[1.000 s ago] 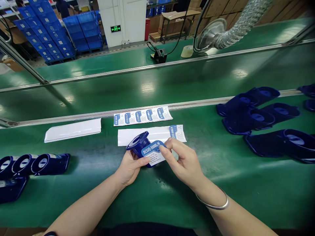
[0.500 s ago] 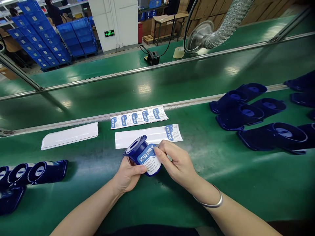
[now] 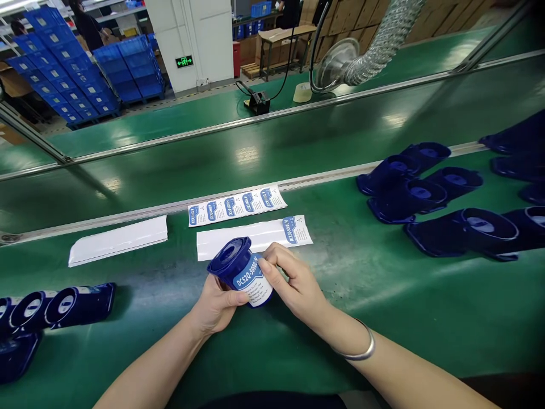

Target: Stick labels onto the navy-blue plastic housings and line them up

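My left hand (image 3: 217,304) is wrapped round a dark blue plastic housing (image 3: 232,258), its thumb on the lower edge of a blue and white label (image 3: 256,289). The housing is tilted, its round opening towards the upper left. On the label's upper right edge rest the closed fingers of my right hand (image 3: 293,284); whether they pinch the label or press it on the housing cannot be told. Just behind lies a white backing strip (image 3: 230,236) with one label at its right end. A full label sheet (image 3: 236,205) is beyond it.
Folded white strips (image 3: 119,240) lie at the left. Several blue housings (image 3: 80,301) stand at the left edge, and more housings (image 3: 464,230) at the right. A metal rail (image 3: 332,176) crosses behind the sheets. Farther back are a duct (image 3: 383,51) and blue crates (image 3: 63,62).
The housing has turned slightly in my left hand, so the label faces more to the right. The whole view has shifted a little.
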`<state>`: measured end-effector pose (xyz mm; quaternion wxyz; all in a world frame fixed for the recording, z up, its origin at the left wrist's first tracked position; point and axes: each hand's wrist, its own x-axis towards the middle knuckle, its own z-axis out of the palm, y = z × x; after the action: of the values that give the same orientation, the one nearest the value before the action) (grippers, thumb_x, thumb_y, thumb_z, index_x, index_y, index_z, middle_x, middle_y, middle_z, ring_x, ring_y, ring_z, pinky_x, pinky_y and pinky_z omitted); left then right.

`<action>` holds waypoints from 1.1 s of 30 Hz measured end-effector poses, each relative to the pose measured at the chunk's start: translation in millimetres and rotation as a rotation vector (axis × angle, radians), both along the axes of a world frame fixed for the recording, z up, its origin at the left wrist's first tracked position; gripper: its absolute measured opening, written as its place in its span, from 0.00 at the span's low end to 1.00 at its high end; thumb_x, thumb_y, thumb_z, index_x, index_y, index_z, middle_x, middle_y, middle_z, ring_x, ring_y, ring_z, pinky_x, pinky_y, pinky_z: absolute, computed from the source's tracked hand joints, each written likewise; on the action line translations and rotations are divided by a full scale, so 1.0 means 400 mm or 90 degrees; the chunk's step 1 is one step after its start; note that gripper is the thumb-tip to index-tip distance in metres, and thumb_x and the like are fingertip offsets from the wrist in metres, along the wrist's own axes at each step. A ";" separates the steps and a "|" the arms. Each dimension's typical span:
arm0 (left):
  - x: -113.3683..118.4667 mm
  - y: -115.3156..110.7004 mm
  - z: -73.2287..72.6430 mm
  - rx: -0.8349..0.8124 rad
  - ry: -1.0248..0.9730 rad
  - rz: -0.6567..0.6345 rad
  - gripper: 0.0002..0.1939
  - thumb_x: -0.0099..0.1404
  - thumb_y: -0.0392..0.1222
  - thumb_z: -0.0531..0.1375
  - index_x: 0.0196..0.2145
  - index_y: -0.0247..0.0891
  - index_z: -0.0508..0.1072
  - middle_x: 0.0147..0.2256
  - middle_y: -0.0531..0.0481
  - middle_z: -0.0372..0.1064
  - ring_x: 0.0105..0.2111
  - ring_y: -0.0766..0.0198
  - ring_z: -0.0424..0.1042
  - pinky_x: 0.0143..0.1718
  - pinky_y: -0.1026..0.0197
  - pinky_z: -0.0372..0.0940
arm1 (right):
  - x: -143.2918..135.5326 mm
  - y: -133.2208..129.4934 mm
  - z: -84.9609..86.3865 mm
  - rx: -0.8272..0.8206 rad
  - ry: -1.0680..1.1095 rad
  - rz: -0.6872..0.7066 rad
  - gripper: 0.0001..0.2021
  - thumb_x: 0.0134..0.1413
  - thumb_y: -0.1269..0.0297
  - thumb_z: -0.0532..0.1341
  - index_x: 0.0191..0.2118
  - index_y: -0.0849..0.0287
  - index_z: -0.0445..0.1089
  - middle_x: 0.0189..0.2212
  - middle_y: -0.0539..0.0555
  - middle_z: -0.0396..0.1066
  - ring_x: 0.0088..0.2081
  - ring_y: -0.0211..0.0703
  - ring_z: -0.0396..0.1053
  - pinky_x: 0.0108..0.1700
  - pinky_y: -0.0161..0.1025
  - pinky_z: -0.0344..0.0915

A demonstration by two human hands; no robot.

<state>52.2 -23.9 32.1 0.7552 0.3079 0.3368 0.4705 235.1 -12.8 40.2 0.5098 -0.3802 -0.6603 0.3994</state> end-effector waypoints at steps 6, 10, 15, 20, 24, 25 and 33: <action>-0.008 0.007 0.004 0.003 0.025 0.031 0.36 0.44 0.39 0.78 0.52 0.38 0.77 0.46 0.41 0.80 0.51 0.44 0.77 0.57 0.43 0.69 | -0.039 0.006 -0.046 -0.203 0.101 -0.014 0.11 0.68 0.50 0.58 0.39 0.50 0.59 0.30 0.47 0.60 0.31 0.43 0.61 0.35 0.41 0.62; -0.026 -0.004 0.014 -0.044 0.019 0.095 0.39 0.46 0.41 0.77 0.57 0.40 0.75 0.49 0.40 0.80 0.55 0.39 0.74 0.61 0.39 0.67 | -0.064 0.019 -0.047 -0.239 0.180 -0.023 0.17 0.62 0.43 0.62 0.40 0.49 0.58 0.32 0.48 0.67 0.35 0.47 0.67 0.39 0.45 0.67; -0.057 0.030 0.004 -0.126 -0.013 0.083 0.38 0.60 0.48 0.70 0.66 0.49 0.65 0.58 0.45 0.74 0.58 0.43 0.73 0.58 0.46 0.72 | -0.036 0.070 -0.033 -0.202 0.171 -0.079 0.19 0.66 0.40 0.56 0.43 0.52 0.60 0.28 0.46 0.64 0.31 0.43 0.67 0.40 0.45 0.67; -0.054 0.040 0.013 -0.217 -0.110 -0.014 0.31 0.68 0.56 0.61 0.66 0.51 0.65 0.61 0.46 0.71 0.55 0.47 0.76 0.52 0.49 0.76 | -0.010 0.098 -0.025 -0.185 0.187 -0.109 0.20 0.65 0.38 0.56 0.40 0.52 0.62 0.28 0.46 0.64 0.30 0.42 0.66 0.41 0.44 0.68; -0.030 0.038 0.008 -0.201 -0.177 -0.124 0.26 0.68 0.53 0.62 0.57 0.34 0.74 0.54 0.36 0.76 0.49 0.50 0.78 0.50 0.53 0.75 | -0.004 0.095 -0.029 -0.193 0.198 -0.079 0.22 0.63 0.37 0.57 0.43 0.52 0.65 0.34 0.50 0.68 0.35 0.44 0.69 0.44 0.44 0.69; -0.023 0.035 0.006 -0.192 -0.192 -0.147 0.26 0.67 0.53 0.63 0.55 0.31 0.76 0.51 0.34 0.77 0.46 0.51 0.79 0.48 0.54 0.76 | -0.003 0.090 -0.031 -0.201 0.203 -0.066 0.22 0.63 0.37 0.57 0.44 0.52 0.67 0.37 0.52 0.69 0.38 0.45 0.70 0.46 0.44 0.69; 0.017 0.018 -0.015 -0.232 -0.238 -0.209 0.34 0.64 0.62 0.62 0.49 0.23 0.76 0.40 0.35 0.76 0.33 0.56 0.78 0.33 0.60 0.73 | 0.006 0.050 -0.054 -0.280 0.222 0.078 0.23 0.70 0.43 0.51 0.60 0.50 0.67 0.55 0.56 0.74 0.56 0.51 0.71 0.47 0.45 0.73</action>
<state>59.0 -16.8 26.0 0.9127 0.1259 0.2170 0.3226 237.6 7.2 18.7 0.4956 -0.3667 -0.4822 0.6224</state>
